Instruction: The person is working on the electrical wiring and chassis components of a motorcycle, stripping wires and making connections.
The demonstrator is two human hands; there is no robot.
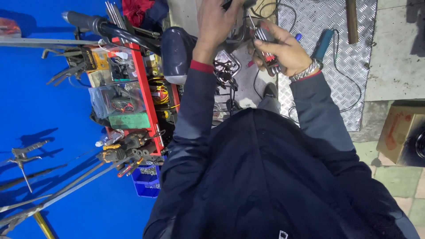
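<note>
Seen from the head camera, looking steeply down past a dark jacket: both hands raised ahead of the body near the top edge, close together but not touching. Right hand, wristwatch at the cuff, clamped around a small striped grey-and-red part with thin wires trailing from it; long axis of that part running from upper left to lower right, roughly along the palm. Left hand just to the left and slightly farther out, fingers curled over something at the frame edge, partly cut off, so no telling what is held or how tightly. Held part therefore lying to the right of the left hand, nearer the right arm, with a tangle of wiring hanging below between the two forearms. Off to the left, a red tool rack crowded with tools against a blue wall; under the right forearm, metal tread plate on the floor, a blue-handled tool lying on it.
</note>
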